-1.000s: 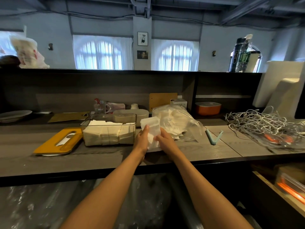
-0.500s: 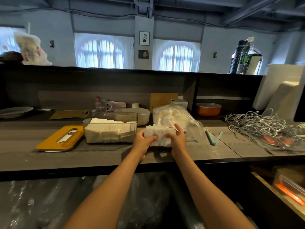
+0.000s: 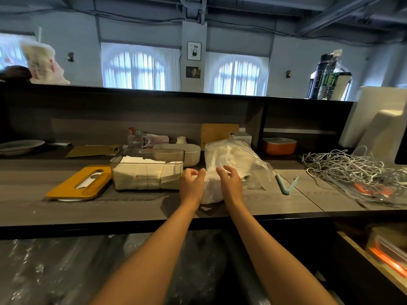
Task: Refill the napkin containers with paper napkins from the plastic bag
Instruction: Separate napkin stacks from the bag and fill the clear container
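Observation:
A stack of white paper napkins [image 3: 210, 189] sits pressed between my two hands just above the grey counter [image 3: 132, 208], lying flat. My left hand [image 3: 192, 186] curls around its left end. My right hand [image 3: 230, 184] presses its right end with the fingers lifted and spread. Left of the stack stands a clear napkin container [image 3: 147, 172], almost full of napkins, with its yellow lid [image 3: 78, 184] lying beside it. The crumpled plastic bag [image 3: 236, 158] with more napkins lies just behind my right hand.
A white oval container [image 3: 187, 154] stands behind the clear one. A teal clip [image 3: 286, 186] and a tangle of white cables [image 3: 352, 170] lie to the right. An orange box [image 3: 278, 146] sits on the back shelf, a plate [image 3: 19, 145] at far left.
The napkin stack went from upright in front of the bag to lying flat. Both hands shifted to its ends, and my right fingers have spread.

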`<action>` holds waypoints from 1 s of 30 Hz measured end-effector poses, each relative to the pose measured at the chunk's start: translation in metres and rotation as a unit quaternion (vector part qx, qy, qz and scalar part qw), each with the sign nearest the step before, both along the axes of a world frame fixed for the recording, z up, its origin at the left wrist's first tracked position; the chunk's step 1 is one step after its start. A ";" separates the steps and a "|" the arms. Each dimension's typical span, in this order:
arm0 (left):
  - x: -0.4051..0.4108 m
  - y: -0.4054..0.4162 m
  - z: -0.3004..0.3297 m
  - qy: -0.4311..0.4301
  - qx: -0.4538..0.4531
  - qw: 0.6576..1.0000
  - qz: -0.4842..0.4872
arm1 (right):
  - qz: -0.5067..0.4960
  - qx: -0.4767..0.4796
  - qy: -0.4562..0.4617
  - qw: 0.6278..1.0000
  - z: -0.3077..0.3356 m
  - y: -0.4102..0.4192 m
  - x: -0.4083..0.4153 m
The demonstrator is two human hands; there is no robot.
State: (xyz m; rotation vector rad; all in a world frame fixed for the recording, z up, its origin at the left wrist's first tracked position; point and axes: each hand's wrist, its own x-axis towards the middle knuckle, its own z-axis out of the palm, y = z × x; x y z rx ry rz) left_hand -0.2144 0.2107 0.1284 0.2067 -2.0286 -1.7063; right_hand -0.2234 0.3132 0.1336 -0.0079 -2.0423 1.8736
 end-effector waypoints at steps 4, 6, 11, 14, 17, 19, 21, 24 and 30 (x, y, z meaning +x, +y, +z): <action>0.002 -0.001 0.001 0.005 0.025 1.000 0.015 | -0.010 -0.003 -0.005 1.000 -0.001 0.001 0.000; 0.003 -0.001 0.000 0.006 0.007 1.000 0.008 | 0.000 0.014 -0.004 1.000 -0.002 0.001 0.000; 0.002 -0.002 0.001 -0.014 0.013 1.000 -0.021 | -0.015 0.005 -0.017 1.000 -0.002 0.003 -0.003; 0.000 -0.002 0.000 -0.006 0.013 1.000 -0.002 | -0.009 -0.012 -0.013 1.000 0.000 0.003 -0.003; 0.002 -0.001 0.000 0.014 0.015 1.000 0.009 | 0.000 -0.023 -0.018 1.000 0.000 0.002 -0.003; 0.002 -0.001 0.000 0.020 0.026 0.999 0.000 | 0.010 -0.003 -0.023 1.000 -0.002 0.002 -0.005; 0.001 -0.002 -0.001 0.013 0.029 0.999 0.004 | -0.002 -0.003 -0.026 1.000 -0.003 0.003 -0.006; 0.001 -0.003 -0.001 0.005 0.032 0.999 0.033 | 0.004 -0.039 -0.026 0.999 -0.003 0.005 -0.007; -0.001 -0.001 -0.002 0.019 -0.006 1.000 0.001 | -0.002 -0.025 -0.040 0.999 -0.004 0.003 -0.009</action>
